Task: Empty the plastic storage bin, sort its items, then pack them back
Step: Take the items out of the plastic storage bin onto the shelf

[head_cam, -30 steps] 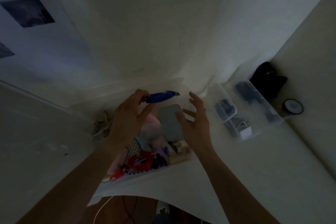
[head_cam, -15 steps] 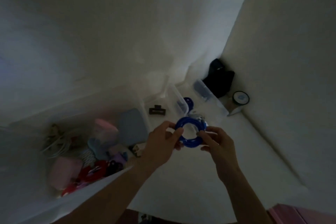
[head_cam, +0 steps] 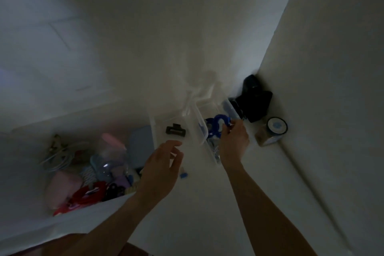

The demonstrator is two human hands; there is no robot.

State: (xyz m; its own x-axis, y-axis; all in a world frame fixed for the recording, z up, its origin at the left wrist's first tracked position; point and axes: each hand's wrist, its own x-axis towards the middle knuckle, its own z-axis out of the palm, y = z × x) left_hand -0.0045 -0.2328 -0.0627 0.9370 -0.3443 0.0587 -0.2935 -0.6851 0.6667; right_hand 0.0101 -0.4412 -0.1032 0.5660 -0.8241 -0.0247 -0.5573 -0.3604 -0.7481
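Note:
The scene is dim. A clear plastic storage bin (head_cam: pixel 29 174) at the lower left holds mixed items: white cables, pink and red things, a grey-blue pouch. My right hand (head_cam: pixel 233 143) is shut on a blue ring (head_cam: pixel 222 121) and holds it over a small clear tray (head_cam: pixel 202 129) in the middle. A second blue ring lies inside that tray. My left hand (head_cam: pixel 161 169) hovers with fingers apart and nothing in it, between the bin and the tray.
A black hair claw clip (head_cam: pixel 175 130) lies left of the tray. A black pouch (head_cam: pixel 254 98) and a round-lidded jar (head_cam: pixel 273 131) stand in the corner at the right. A small blue item (head_cam: pixel 183 175) lies by my left hand. Walls close in behind and on the right.
Both hands held the blue ring half a second ago. My left hand has let go, and my right hand has carried the ring up and right over the small tray.

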